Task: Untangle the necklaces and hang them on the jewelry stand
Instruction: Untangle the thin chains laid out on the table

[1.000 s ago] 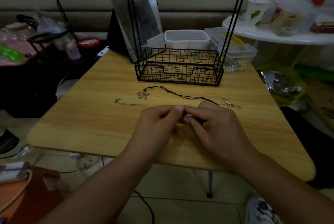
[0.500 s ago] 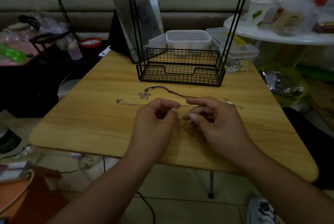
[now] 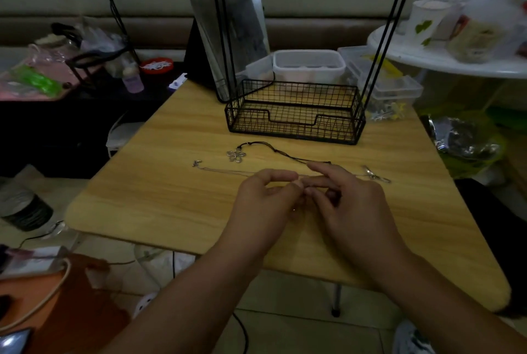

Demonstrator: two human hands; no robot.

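The thin chain necklace (image 3: 228, 171) lies on the wooden table (image 3: 159, 199), running under my fingertips; the black cord necklace (image 3: 285, 154) with its flower pendant (image 3: 236, 155) lies just beyond it. My left hand (image 3: 265, 205) and right hand (image 3: 350, 205) meet over the chain, fingers curled and apparently pinching it at a snag too small to make out. The step in hand is untangling; next comes working the strands apart, gently. The jewelry stand (image 3: 293, 119), wire basket at its base, waits behind with bare hooks. A mirror (image 3: 228, 25), plastic boxes and clutter surround the table.
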